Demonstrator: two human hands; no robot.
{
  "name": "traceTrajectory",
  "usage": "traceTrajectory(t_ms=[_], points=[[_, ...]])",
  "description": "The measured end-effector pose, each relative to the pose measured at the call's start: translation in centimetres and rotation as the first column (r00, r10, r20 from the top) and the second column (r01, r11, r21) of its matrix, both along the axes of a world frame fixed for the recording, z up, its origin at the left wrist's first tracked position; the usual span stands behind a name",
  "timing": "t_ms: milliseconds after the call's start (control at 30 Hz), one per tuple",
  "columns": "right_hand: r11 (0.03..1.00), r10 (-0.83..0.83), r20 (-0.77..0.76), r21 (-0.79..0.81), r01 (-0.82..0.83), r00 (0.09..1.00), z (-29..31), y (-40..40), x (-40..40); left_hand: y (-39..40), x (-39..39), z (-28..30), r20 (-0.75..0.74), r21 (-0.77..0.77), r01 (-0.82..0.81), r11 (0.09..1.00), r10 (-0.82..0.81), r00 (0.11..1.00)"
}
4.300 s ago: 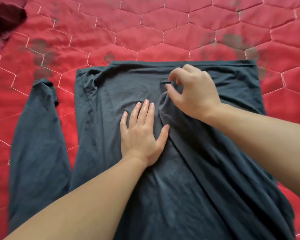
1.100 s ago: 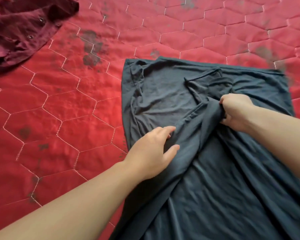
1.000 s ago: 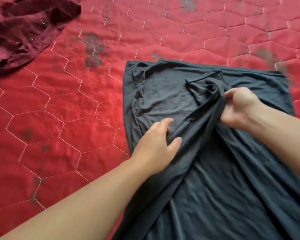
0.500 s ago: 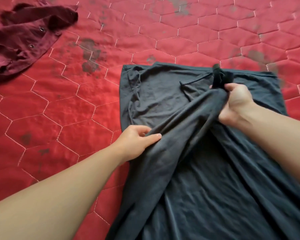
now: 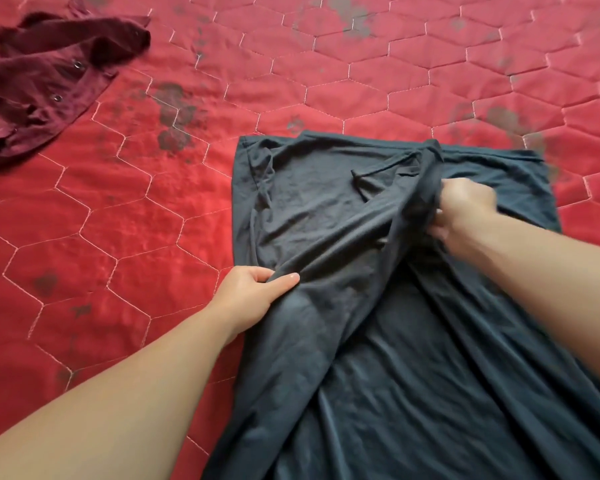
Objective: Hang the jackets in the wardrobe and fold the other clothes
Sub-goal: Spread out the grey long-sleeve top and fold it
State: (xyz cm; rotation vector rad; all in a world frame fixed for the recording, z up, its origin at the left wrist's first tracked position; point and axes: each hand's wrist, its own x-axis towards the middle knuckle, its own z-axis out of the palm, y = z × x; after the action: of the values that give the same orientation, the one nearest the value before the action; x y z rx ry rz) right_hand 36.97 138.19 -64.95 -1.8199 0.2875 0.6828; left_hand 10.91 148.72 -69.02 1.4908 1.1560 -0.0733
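1. While most of the work looks to be ahead, folding is under way on the dark grey garment (image 5: 413,341), which lies spread on the red quilted bedcover (image 5: 153,220) and runs from the near edge of the view up past the middle.
2. At the garment's left edge, the left hand (image 5: 253,292) pinches a gathered ridge of fabric, thumb on top and fingers curled beneath.
3. Further up and to the right on the garment, the right hand (image 5: 465,213) is clenched round a bunched strip of the same cloth, probably a sleeve laid across the body; this hand is blurred, so I cannot tell the finger positions exactly.
4. By my reading, one side has been brought inward over the body, but the cloth is rumpled and the lengthwise folds remain, so this piece is perhaps a third done.
5. Well beyond the garment's far left corner, a maroon shirt (image 5: 49,74) with snap buttons lies crumpled on the bedcover, not yet folded or hung.
6. No wardrobe or hanger is in view, so I cannot judge the hanging part.
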Motion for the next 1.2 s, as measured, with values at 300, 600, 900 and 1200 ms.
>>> traceTrajectory(t_ms=[300, 600, 900, 1200], points=[[0.867, 0.202, 0.141, -0.486, -0.110, 0.969, -1.6, -0.2, -3.1, -0.1, 0.3, 0.1, 0.001, -0.026, -0.046, 0.999, 0.046, 0.999], [0.829, 0.381, 0.271, -0.525, -0.196, 0.884, -1.7, -1.4, -1.3, 0.1, 0.3, 0.1, -0.003, -0.041, -0.055, 0.998, 0.055, 0.999], [0.978, 0.150, -0.066, -0.135, -0.158, 0.986, -1.0, -2.3, 1.7, 0.4, 0.3, -0.3, -0.002, -0.067, -0.046, 0.997, 0.046, 0.999], [0.987, 0.155, -0.134, 0.068, -0.147, 0.979, 0.8, 1.4, 4.1, 0.7, 0.2, -0.4, -0.054, -0.051, -0.023, 0.998, 0.021, 0.998]])
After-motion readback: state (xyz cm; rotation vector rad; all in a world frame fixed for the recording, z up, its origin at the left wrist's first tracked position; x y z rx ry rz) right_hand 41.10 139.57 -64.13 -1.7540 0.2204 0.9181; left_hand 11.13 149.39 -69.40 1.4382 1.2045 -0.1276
